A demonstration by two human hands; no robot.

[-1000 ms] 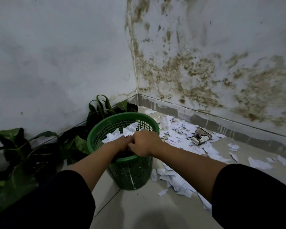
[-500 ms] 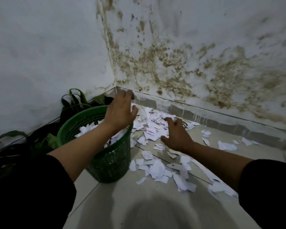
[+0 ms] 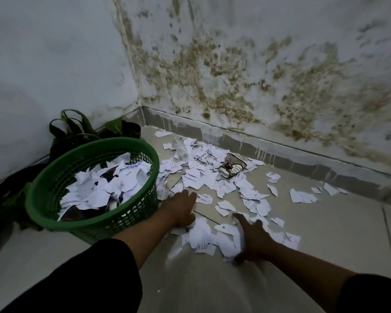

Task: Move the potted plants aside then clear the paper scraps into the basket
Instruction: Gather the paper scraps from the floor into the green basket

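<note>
A green plastic basket (image 3: 90, 188) stands on the tiled floor (image 3: 325, 233) near the room's corner, its mesh wall upright and its inside already piled with white paper scraps. Behind the basket, against the wall, sit the potted plants (image 3: 81, 129), their dark leaves rising just past its far rim; more leaves lie in shadow to the basket's left.

To the right of the basket, loose paper scraps (image 3: 203, 175) spread across the floor toward the stained wall (image 3: 235, 71). Among them, farther from the basket, lies a crumpled printed cup (image 3: 231, 168) on its side, and a clear plastic bottle (image 3: 181, 148) lies nearer the corner.

The left hand (image 3: 182, 207) is pressed flat on the floor just right of the basket's base, fingers spread and apart, touching scraps at its edge. The right hand (image 3: 253, 240) lies farther right of the basket, also open with fingers splayed, resting on a small heap of scraps between the two hands. Neither hand grips anything. Both forearms are bare below dark sleeves (image 3: 95, 274).
</note>
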